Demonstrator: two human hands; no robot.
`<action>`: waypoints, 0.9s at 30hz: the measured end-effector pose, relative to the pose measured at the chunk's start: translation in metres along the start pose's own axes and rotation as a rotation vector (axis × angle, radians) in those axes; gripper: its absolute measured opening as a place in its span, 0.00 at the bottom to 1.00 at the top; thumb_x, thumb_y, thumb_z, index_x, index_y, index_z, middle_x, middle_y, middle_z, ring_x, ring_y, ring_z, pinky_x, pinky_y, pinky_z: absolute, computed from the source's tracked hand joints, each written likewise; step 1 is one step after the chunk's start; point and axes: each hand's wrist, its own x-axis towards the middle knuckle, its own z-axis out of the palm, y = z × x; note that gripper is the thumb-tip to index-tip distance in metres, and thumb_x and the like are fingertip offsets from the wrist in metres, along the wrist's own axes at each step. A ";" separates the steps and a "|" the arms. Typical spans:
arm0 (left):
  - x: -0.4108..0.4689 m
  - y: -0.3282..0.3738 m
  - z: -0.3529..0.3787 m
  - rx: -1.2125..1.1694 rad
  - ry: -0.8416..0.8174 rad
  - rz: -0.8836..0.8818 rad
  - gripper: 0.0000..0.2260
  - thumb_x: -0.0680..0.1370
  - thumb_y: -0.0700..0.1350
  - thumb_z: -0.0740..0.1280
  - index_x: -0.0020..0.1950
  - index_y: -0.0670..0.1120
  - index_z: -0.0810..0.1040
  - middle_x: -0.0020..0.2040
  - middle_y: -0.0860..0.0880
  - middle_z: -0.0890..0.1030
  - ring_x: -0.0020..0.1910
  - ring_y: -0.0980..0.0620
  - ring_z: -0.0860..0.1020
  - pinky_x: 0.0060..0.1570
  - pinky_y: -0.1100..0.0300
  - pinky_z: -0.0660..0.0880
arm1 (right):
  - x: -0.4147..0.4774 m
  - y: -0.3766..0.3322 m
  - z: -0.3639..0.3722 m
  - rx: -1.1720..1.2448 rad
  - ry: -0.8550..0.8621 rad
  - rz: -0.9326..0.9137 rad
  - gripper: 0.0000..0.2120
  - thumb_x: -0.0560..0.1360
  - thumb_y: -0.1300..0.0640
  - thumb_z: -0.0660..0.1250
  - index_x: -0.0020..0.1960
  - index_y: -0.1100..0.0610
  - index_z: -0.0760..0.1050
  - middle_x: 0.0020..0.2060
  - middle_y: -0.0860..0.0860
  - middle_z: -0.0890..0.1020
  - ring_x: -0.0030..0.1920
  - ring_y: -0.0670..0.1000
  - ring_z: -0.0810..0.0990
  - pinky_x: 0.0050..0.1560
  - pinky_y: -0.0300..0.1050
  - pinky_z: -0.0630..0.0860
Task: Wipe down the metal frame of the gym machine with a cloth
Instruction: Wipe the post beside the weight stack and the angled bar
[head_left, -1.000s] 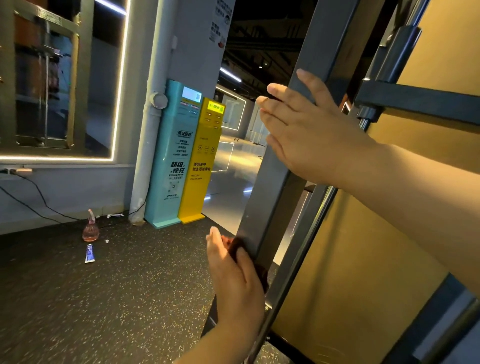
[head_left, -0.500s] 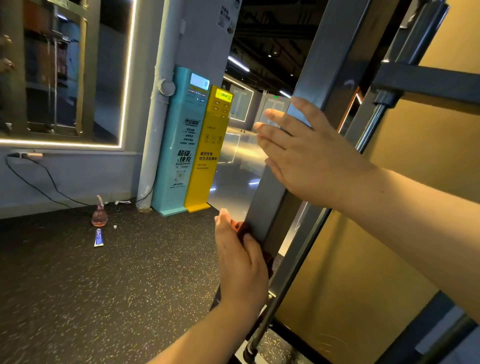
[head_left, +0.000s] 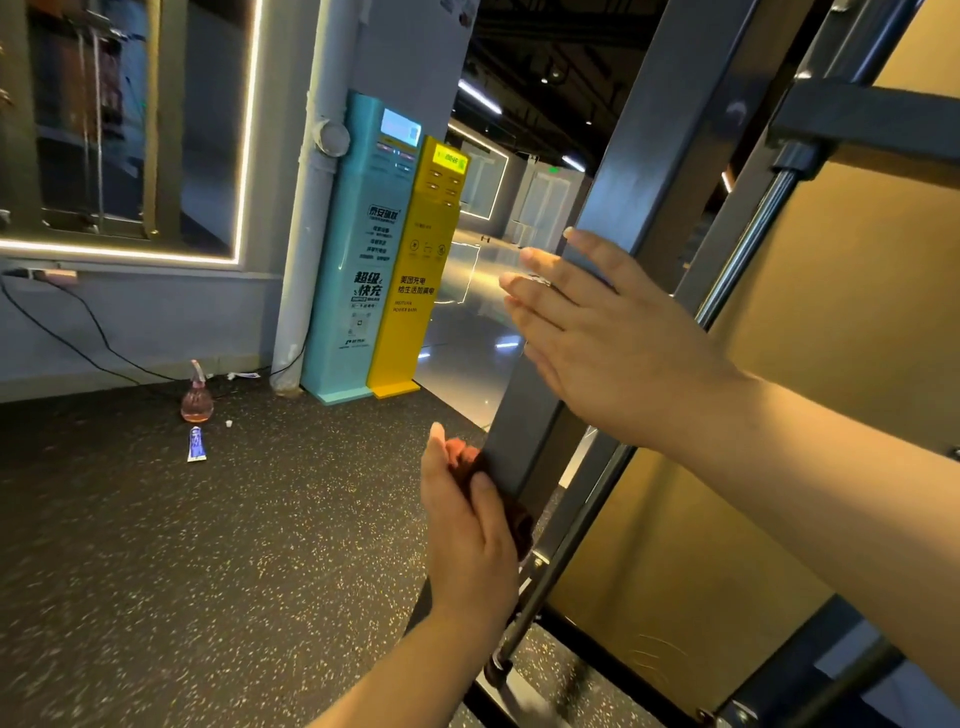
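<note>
The gym machine's dark grey metal post (head_left: 654, 145) slants up through the middle of the view. My left hand (head_left: 467, 540) grips a dark reddish cloth (head_left: 521, 526) and presses it around the post's lower left edge. Most of the cloth is hidden under my fingers. Higher up, my right hand (head_left: 613, 343) lies flat on the post's front face with its fingers straight, holding nothing.
A chrome guide rod (head_left: 743, 260) and a dark crossbar (head_left: 872, 122) run behind the post, in front of a yellow wall panel (head_left: 779, 415). On the speckled floor at left stand a pink spray bottle (head_left: 196, 397) and a small tube (head_left: 196, 444). Teal (head_left: 358, 249) and yellow (head_left: 415, 280) kiosks stand by the wall.
My right hand has slid down the post toward my left hand. The left hand with the cloth stays low on the post, barely shifted. The view has tilted.
</note>
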 end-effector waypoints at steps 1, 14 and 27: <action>-0.004 -0.005 -0.001 0.010 0.003 -0.053 0.24 0.86 0.51 0.55 0.79 0.65 0.49 0.77 0.59 0.59 0.74 0.60 0.63 0.76 0.45 0.65 | -0.001 -0.002 0.002 -0.007 0.019 -0.008 0.25 0.84 0.54 0.49 0.69 0.64 0.76 0.68 0.60 0.79 0.72 0.62 0.74 0.75 0.64 0.64; 0.003 -0.011 0.000 0.080 -0.044 0.154 0.28 0.84 0.50 0.55 0.84 0.47 0.53 0.81 0.48 0.61 0.80 0.52 0.62 0.79 0.49 0.62 | -0.007 -0.019 0.001 -0.045 -0.061 0.024 0.26 0.86 0.51 0.45 0.76 0.64 0.68 0.75 0.60 0.72 0.78 0.61 0.65 0.79 0.63 0.56; -0.008 -0.003 0.005 0.054 -0.009 0.052 0.29 0.84 0.46 0.55 0.85 0.45 0.50 0.84 0.47 0.53 0.84 0.48 0.52 0.81 0.45 0.54 | -0.033 -0.071 0.021 -0.063 -0.121 -0.034 0.25 0.88 0.52 0.45 0.80 0.63 0.60 0.80 0.60 0.63 0.81 0.61 0.57 0.80 0.63 0.50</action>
